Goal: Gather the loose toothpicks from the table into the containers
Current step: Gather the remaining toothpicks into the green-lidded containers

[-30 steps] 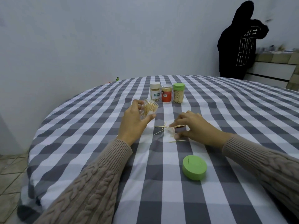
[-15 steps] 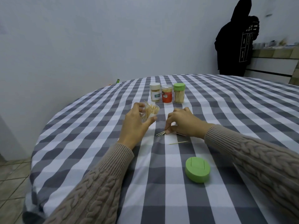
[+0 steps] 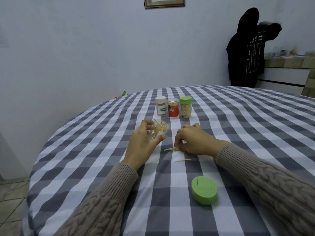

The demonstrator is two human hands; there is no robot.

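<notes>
Clear plastic shows between the fingers of the left hand [image 3: 141,143], which grips an open container [image 3: 159,131] tilted toward the middle, mouth ready to take more sticks. Just to its right, a small bunch of toothpicks [image 3: 169,149] lies on the checked table [image 3: 102,133], pinched at one end by the right hand [image 3: 192,142], probably squaring them up for one lift. One loose toothpick [image 3: 185,160] waits nearer, beside the green lid [image 3: 204,189]. How many sticks the curled right fingers cover I cannot tell.
</notes>
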